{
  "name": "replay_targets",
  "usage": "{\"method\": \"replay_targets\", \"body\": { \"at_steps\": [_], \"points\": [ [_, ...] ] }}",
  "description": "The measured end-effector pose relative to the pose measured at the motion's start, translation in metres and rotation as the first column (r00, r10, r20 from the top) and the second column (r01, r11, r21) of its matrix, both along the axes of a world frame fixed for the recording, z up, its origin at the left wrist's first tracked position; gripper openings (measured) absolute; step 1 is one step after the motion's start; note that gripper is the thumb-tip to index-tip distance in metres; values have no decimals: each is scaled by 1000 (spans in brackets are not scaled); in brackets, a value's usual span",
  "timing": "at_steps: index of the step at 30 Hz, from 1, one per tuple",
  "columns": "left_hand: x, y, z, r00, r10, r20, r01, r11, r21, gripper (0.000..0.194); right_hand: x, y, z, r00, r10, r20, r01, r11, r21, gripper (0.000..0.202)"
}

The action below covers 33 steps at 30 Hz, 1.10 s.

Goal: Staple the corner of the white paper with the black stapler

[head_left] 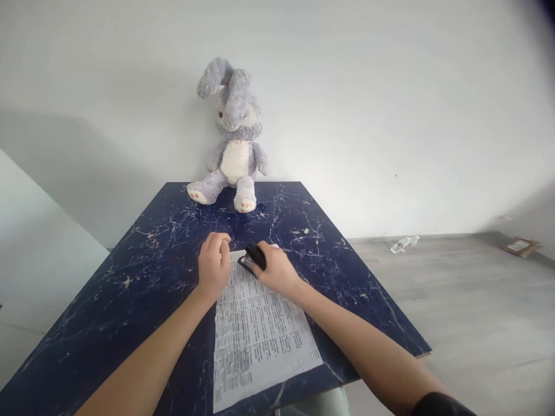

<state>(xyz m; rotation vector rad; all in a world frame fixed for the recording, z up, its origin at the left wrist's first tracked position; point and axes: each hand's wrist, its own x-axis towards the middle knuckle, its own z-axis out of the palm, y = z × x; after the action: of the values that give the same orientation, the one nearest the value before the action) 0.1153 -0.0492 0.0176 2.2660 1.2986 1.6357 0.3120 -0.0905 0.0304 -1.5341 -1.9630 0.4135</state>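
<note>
A printed sheet of paper (pixel 264 335) lies lengthwise on the dark blue marbled table (pixel 143 294), its lower end by the near edge. My right hand (pixel 277 268) is wrapped round a black stapler (pixel 255 257) at the top of the sheet. The stapler's front points left, over the paper. At the upper left corner of the sheet, my left hand (pixel 214 263) is closed with its fingers curled. Whatever those fingers may hold is hidden.
A grey plush rabbit (pixel 236 156) sits at the table's far edge, against the wall. A small white scrap (pixel 306 230) lies on the table right of its feet. On the floor to the right are a clear plastic bottle (pixel 404 244) and a brown package (pixel 520 247).
</note>
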Motion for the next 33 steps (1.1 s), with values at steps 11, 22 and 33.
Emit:
{"method": "replay_targets", "body": {
  "at_steps": [11,22,33],
  "points": [
    [2,6,-6,997,-76,32,79,991,-111,25,57,-33,-16,990,-72,124,78,996,-44,19],
    [0,12,-9,992,-80,96,97,979,-182,29,166,30,-32,974,-218,68,209,971,115,41],
    [-4,9,-4,950,13,311,45,983,-179,25,59,97,-59,925,36,379,-8,997,-76,52]
  ]
}}
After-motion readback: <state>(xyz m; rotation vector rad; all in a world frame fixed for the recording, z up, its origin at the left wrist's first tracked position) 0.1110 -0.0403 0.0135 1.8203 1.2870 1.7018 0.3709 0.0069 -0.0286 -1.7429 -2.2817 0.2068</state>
